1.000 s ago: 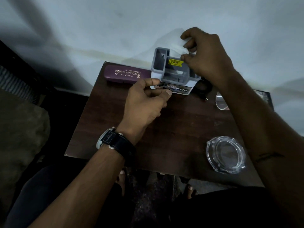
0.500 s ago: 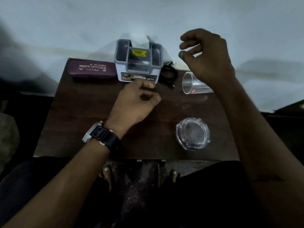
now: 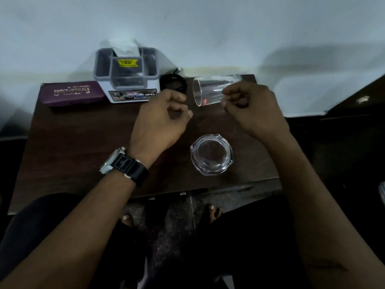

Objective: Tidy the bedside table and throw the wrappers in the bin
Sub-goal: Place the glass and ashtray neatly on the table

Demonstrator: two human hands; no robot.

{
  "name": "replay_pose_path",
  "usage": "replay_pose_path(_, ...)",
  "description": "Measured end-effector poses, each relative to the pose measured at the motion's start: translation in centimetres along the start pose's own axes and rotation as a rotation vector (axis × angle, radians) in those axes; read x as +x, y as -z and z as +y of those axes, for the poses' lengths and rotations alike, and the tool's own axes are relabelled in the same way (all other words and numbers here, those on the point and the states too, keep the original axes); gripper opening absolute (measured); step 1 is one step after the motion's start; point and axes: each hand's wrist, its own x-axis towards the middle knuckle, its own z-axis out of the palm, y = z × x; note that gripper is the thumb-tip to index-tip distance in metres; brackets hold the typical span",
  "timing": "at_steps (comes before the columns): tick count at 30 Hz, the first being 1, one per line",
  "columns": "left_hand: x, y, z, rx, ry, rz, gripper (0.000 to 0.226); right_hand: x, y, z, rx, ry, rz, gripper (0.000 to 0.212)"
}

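You are letting go of the box [image 3: 125, 80]. A second ago both hands were on it. Now it is standing alone just past your left hand [image 3: 162, 119], with white paper [image 3: 124, 47] sticking out of its back slot. Your left hand is hanging loose over the tabletop [image 3: 83, 142], fingers bent a little, holding nothing. Your right hand [image 3: 252, 109] is coming down by the glass [image 3: 208, 90], which is lying on its side just past your knuckles. Its fingers are curled in tight and nothing is showing inside them. It is hard to tell if they are touching the glass. So the box job is looking done, and the glass is likely coming next. The ashtray [image 3: 211, 154] is sitting between your wrists. No wrappers and no bin are showing near your hands.
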Motion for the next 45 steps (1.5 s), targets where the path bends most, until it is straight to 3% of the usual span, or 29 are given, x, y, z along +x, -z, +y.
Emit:
replay_pose_path(2, 0.0, -0.4, 0.8, 0.028, -0.036, 0.02, 0.026, -0.1, -0.2, 0.3, -0.028, 0.023, -0.01, 0.019)
replay_pose_path(4, -0.6, -0.8, 1.8, 0.089, -0.064, -0.068, 0.036, 0.1, -0.1, 0.7, -0.019, 0.028, 0.032, 0.02)
replay_pose_path(7, -2.5, -2.0, 2.5, 0.421, -0.141, -0.322, 0.079, 1.1, -0.4, 1.5, -0.078, 0.079, 0.111, 0.029)
replay_pose_path(10, -4.4, -3.9, 2.4, 0.797, -0.301, -0.398, 0.112, 2.1, -1.1, 1.8, -0.292, 0.159, 0.09, 0.054)
replay_pose_path(16, -4.3, -4.8, 1.3, 0.839, -0.42, -0.377, 0.111, 3.9, -2.5, 1.5, -0.655, 0.193, -0.193, 0.09)
replay_pose_path(22, -4.0, -5.0, 1.9, 0.905, -0.4, -0.403, 0.117, 4.9, -3.2, 2.0, -0.624, 0.192, -0.164, 0.083)
replay_pose_path(26, -3.7, -4.7, 1.9, 0.84, -0.357, -0.432, 0.123, 4.8, -3.7, 2.4, -0.615, 0.206, -0.145, 0.082)
replay_pose_path(32, -3.2, -2.8, 1.6, 0.516, -0.214, -0.383, 0.119, 4.8, -3.6, 2.5, -0.6, 0.204, -0.136, 0.082)
replay_pose_path(41, -2.3, -2.6, -0.1, 0.193, -0.143, -0.11, 0.125, 5.1, -1.4, 2.8, -0.051, -0.012, 0.183, 0.076)
replay_pose_path(45, -1.0, -4.2, -0.6, 0.073, -0.153, -0.088, 0.129, 5.9, -0.9, 3.6, 0.131, -0.111, 0.301, 0.078)
